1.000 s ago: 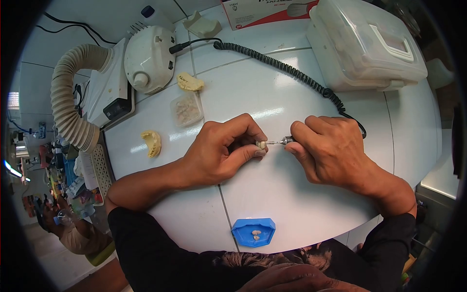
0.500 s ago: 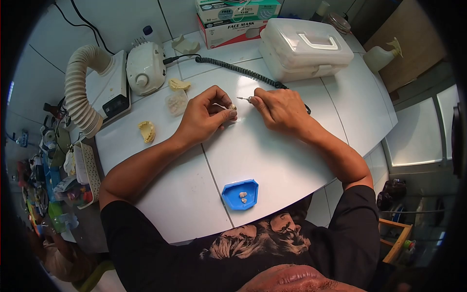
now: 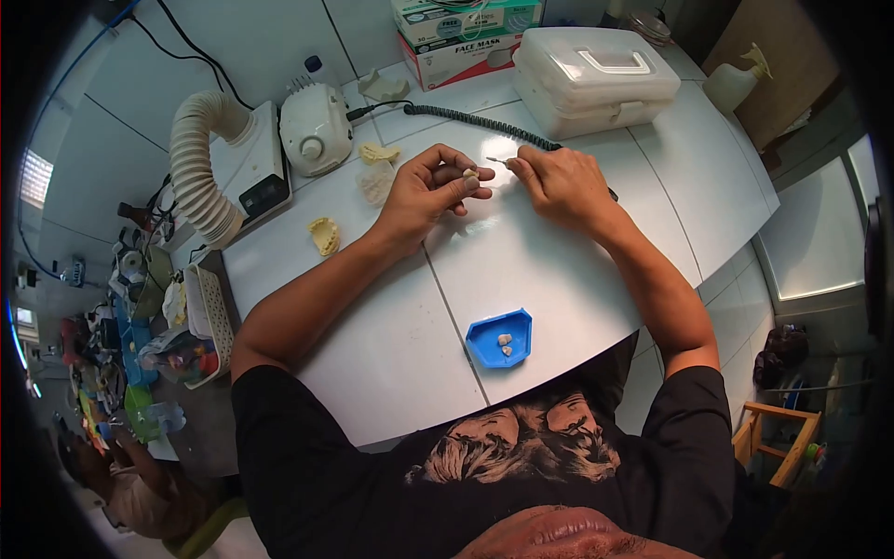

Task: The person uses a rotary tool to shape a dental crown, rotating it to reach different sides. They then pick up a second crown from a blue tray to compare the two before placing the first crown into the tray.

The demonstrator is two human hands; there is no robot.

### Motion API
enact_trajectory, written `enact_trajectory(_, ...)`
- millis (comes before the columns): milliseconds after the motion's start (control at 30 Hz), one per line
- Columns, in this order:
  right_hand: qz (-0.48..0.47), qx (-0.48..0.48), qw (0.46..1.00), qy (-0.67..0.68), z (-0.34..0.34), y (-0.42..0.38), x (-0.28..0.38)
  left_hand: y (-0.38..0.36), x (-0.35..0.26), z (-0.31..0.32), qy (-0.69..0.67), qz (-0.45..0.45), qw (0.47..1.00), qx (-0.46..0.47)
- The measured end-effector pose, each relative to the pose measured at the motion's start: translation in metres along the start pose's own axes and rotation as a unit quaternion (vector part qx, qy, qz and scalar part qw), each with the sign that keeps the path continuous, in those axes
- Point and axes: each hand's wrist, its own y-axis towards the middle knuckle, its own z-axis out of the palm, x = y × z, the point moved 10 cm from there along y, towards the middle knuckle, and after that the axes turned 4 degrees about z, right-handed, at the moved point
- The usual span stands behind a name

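Over the white tabletop [image 3: 372,345], the left hand [image 3: 414,200] pinched a small pale piece [image 3: 471,174] between thumb and fingertips, its other fingers loosely spread. Facing it, the right hand [image 3: 568,186] was closed around a slim rotary handpiece, mostly hidden in the grip; its metal bit [image 3: 498,160] pointed toward the piece without touching it. Whether the bit was spinning could not be told. For good control, the pinch needed to be firm, with the fingertips clear of the bit, both hands steadied against each other, and any contact light and brief, since so small a piece could twist or jump away. The coiled cord [image 3: 475,118] ran from the white control unit [image 3: 315,130] to behind the right hand, where it might tug. Just beyond the left hand, a clear container [image 3: 376,184] and a yellowish cast [image 3: 379,153] limited room; another cast [image 3: 324,237] lay beside the left forearm. Nearer the body, a blue tray [image 3: 475,345] held small pale bits [image 3: 506,340].
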Motion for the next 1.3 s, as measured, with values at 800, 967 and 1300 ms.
enact_trajectory(800, -0.023, 0.086, 0.995, 0.048, 0.006, 0.019, -0.003, -0.003, -0.014, -0.006, 0.158, 0.016, 0.987, -0.025)
enact_trajectory(967, -0.06, 0.088, 0.994, 0.021, 0.004, 0.011, 0.005, -0.003, -0.007, -0.002, 0.118, -0.033, 0.992, -0.035)
enact_trajectory(1300, -0.166, 0.041, 0.985, -0.004, 0.0, -0.003, 0.023, -0.007, -0.006, 0.006, 0.131, -0.083, 0.988, 0.005)
